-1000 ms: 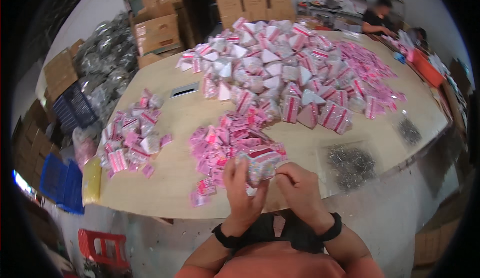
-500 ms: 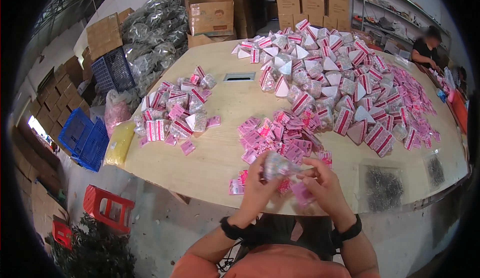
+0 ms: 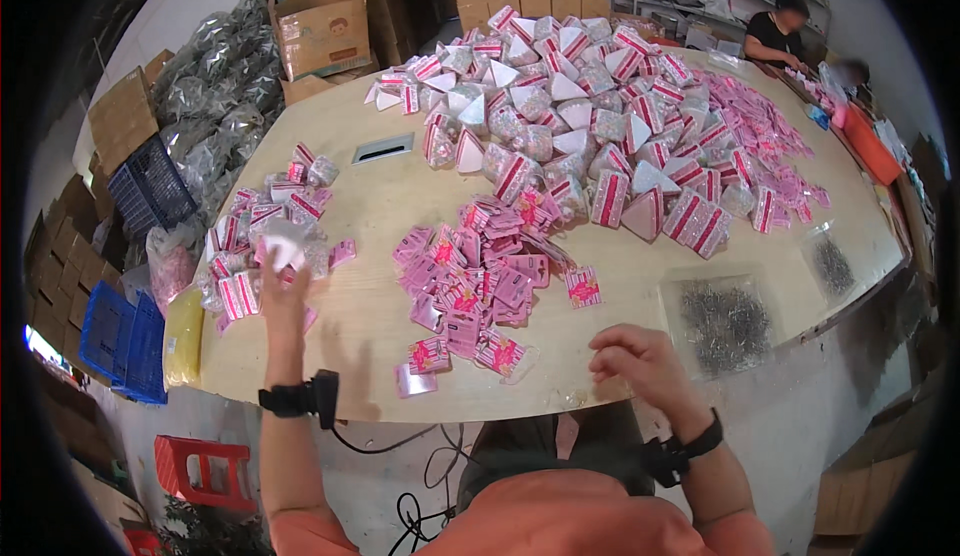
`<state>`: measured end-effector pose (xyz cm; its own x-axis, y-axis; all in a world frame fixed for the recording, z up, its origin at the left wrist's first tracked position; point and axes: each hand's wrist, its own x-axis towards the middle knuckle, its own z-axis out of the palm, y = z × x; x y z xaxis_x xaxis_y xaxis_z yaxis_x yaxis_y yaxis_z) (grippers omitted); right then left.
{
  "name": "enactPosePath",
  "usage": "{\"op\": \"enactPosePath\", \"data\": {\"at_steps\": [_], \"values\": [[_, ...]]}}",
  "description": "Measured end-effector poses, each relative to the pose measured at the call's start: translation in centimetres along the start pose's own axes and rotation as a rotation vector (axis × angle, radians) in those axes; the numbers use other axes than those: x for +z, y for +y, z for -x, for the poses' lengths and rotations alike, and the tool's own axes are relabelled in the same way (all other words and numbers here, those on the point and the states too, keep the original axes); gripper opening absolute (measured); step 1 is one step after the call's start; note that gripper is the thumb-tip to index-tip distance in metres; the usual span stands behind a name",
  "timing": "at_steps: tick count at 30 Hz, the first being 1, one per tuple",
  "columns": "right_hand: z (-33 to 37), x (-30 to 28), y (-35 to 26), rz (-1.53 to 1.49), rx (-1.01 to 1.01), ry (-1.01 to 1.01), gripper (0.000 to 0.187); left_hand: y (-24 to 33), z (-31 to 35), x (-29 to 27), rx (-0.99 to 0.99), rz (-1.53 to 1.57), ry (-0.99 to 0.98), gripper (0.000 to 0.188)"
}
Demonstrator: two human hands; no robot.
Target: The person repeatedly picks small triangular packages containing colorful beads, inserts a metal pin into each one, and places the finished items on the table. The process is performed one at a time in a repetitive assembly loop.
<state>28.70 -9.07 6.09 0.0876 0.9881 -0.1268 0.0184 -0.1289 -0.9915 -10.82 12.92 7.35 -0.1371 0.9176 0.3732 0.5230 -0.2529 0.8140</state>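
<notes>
My left hand (image 3: 285, 301) is stretched out to the heap of packs on the left. Its fingers are on a whitish, blurred pack (image 3: 284, 240) at the top of that heap. Around it lie clear wedge-shaped packs (image 3: 238, 294) with pink-striped cards. My right hand (image 3: 645, 364) hovers by the table's near edge with its fingers curled in, and nothing shows in them. Between my hands is a pile of pink printed cards (image 3: 462, 332). One card (image 3: 503, 354) at its near side has a clear bag edge beside it. A single card (image 3: 583, 287) lies apart.
A large heap of wedge-shaped packs (image 3: 575, 114) covers the far middle of the table (image 3: 370, 356). Loose pink strips (image 3: 755, 121) spread to its right. Trays of small dark pieces (image 3: 722, 326) lie near the right edge. Another person (image 3: 778, 36) sits at the far right.
My left hand has swung left and away with the pack, from the near edge to the left heap. My hands have parted, and the pink card is gone from my right hand. The view has shifted.
</notes>
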Motion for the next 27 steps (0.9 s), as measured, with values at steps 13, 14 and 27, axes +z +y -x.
{"op": "enactPosePath", "data": {"at_steps": [13, 14, 27], "values": [[5.2, -15.5, 0.1, 1.187, 0.091, 0.426, 0.025, 4.6, 14.6, 5.1, 0.440, -0.411, -0.581, 0.058], [5.0, -15.7, 0.4, 1.206, 0.071, 0.415, 0.023, 4.0, 14.7, 5.6, 0.477, -0.393, -0.532, 0.055], [4.1, -16.8, 2.4, 1.257, -0.194, 0.509, 0.005, 5.0, 12.7, 7.5, 0.243, -0.166, -0.457, 0.064]]}}
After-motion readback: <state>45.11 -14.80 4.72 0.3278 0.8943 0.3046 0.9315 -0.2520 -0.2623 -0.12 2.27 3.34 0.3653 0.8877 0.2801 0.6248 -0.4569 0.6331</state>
